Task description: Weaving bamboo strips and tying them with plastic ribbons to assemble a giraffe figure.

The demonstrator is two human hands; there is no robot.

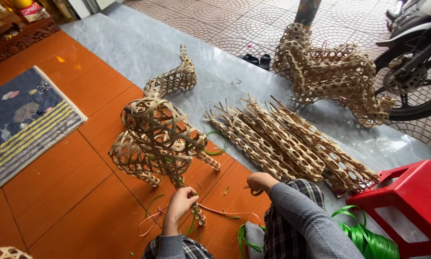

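The left hand [179, 202] closes its grip on a leg of the woven animal [158, 139], an open hexagonal lattice of pale bamboo strips standing on the glossy orange floor tiles [62, 192], with a thin green strip [192, 221] at the fingers. The right hand [259, 182] is curled shut around something small I cannot tell. Long lattice tubes [292, 141] lie bundled beside it.

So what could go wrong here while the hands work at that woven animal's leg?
The left hand grips one thin leg of the woven animal; a hard pull could tip it over. The right hand holds something small, too unclear to name. Loose strips on the floor near both hands could snag.
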